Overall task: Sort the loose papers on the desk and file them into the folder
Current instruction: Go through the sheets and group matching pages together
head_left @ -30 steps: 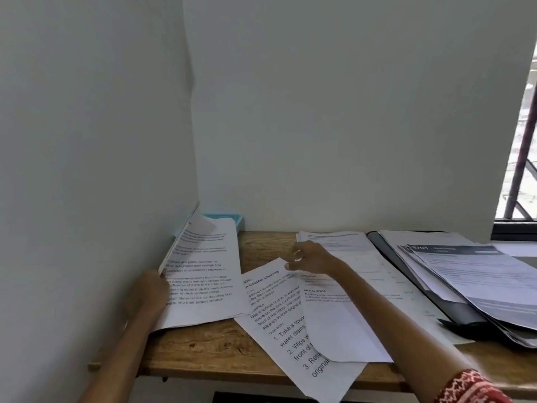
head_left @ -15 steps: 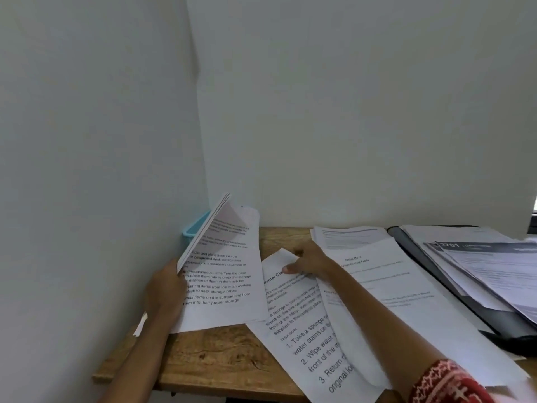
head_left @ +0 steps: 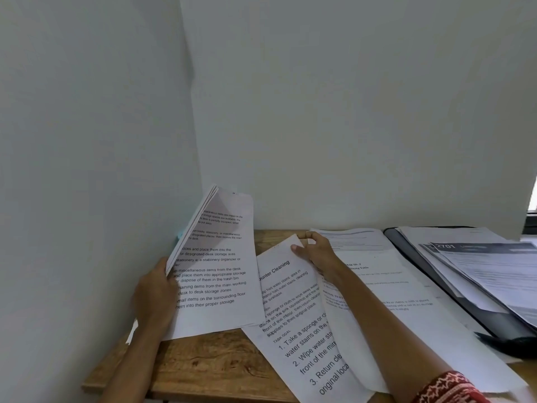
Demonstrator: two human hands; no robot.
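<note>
The left hand [head_left: 157, 295], at 8 o'clock in the head view, grasps a sheaf of printed sheets [head_left: 216, 266] by its left edge, fingers wrapped behind and thumb side toward the camera; the upper pages are fanned apart and raised toward the left wall [head_left: 87, 170], while the lower end rests on the wooden desk [head_left: 215, 362]. The right hand [head_left: 316, 253], near centre at 6 o'clock, pinches the top corner of a tilted sheet headed "Counter Cleaning" [head_left: 299, 324], thumb on the printed face and fingers curled behind the corner. This sheet lies diagonally on the desk, its lower end overhanging the front edge, and is partly covered on its right by a second loose sheet [head_left: 392, 309] that runs under the right forearm. A red patterned sleeve [head_left: 447, 388] shows at 5 o'clock. The black folder [head_left: 430, 274] lies open at 3 o'clock, with a stack of papers [head_left: 488, 269] lying on it. A small blue object [head_left: 179, 235] is just visible behind the sheaf, touching the wall.
</note>
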